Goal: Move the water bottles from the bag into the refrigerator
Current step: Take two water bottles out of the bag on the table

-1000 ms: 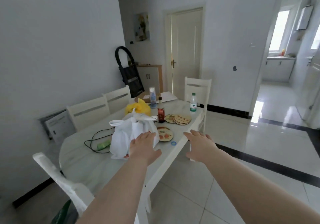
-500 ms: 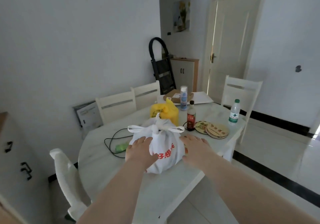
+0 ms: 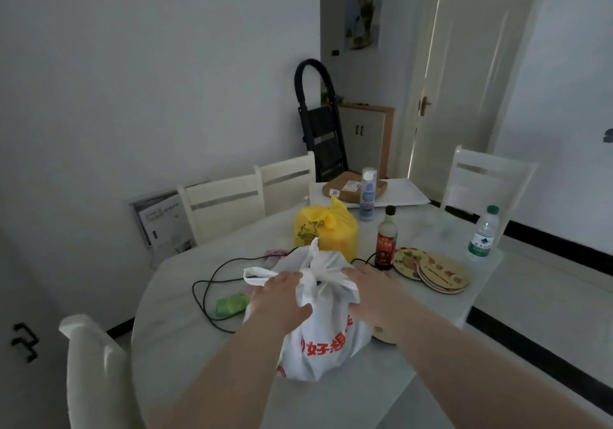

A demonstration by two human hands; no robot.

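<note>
Your left hand (image 3: 280,299) and right hand (image 3: 371,292) lay open, palms flat against either side of the knotted white bag (image 3: 320,339) standing upright on the table (image 3: 185,339), its knot equally near both.

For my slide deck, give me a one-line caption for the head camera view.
Both hands, left and right, rest on a knotted white plastic bag on a cluttered white table.
</note>
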